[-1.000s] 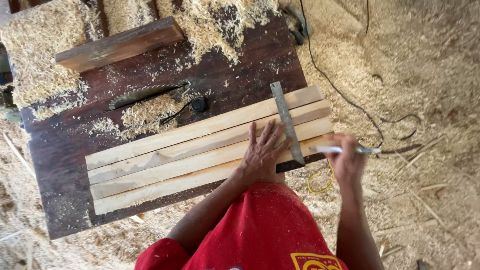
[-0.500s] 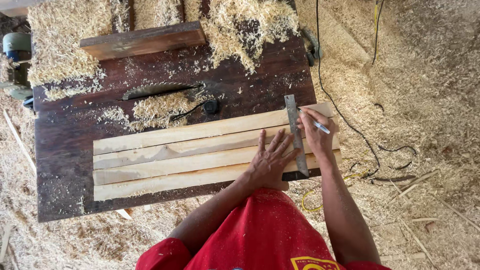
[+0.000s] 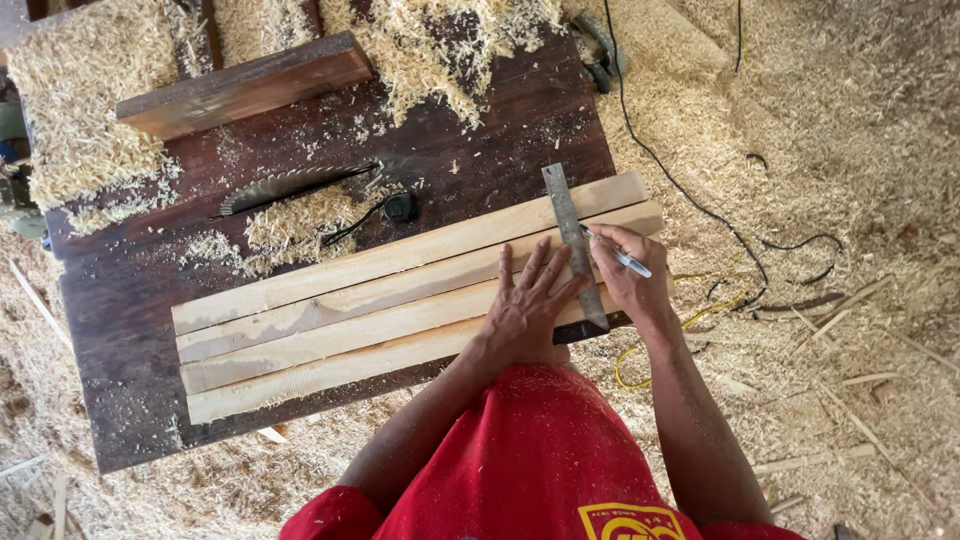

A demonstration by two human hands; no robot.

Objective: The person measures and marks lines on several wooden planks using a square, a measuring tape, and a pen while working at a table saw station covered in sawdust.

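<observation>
Several pale wooden slats (image 3: 340,310) lie side by side on a dark table saw top (image 3: 130,300). A metal try square (image 3: 572,240) lies across their right ends. My left hand (image 3: 525,305) presses flat on the slats, fingers spread, its fingertips against the square's blade. My right hand (image 3: 630,275) holds a pen (image 3: 620,256) with its tip at the right edge of the square, on the slats.
A circular saw blade (image 3: 290,185) sticks up from the table among sawdust heaps. A dark wooden block (image 3: 245,85) lies at the back. Black cables (image 3: 700,205) and a yellow cord (image 3: 690,320) run over the shavings-covered floor on the right.
My right hand has come in from off the table's right side to the square, bringing the pen tip onto the slats. My left hand has stayed pressed down beside the square.
</observation>
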